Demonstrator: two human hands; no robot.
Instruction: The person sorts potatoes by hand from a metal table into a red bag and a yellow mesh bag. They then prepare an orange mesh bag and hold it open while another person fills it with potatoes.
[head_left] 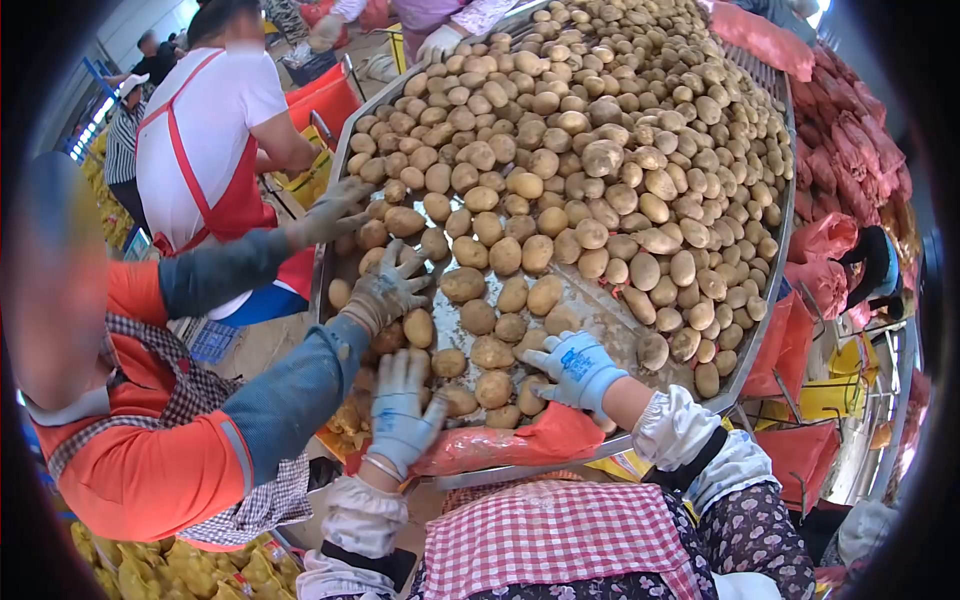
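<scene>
Many brown potatoes [493,352] lie on a metal sorting table [600,300] in front of me. My left hand [402,412], in a pale blue and white glove, is at the near left edge with its fingers spread beside the potatoes. To the right, my right hand [578,372], gloved alike, reaches leftward with fingers stretched out, fingertips right at the nearest potatoes. Neither hand is closed around a potato. Below both hands, a red padded roll [500,447] runs along the table's near rim.
At my left, a co-worker's gloved hands [385,288] reach over the potatoes close to my left hand. Another person in a red apron [215,190] stands beyond. Red mesh sacks [850,150] are piled at the right, near red bag holders [800,460]. Filled yellow sacks [180,570] lie lower left.
</scene>
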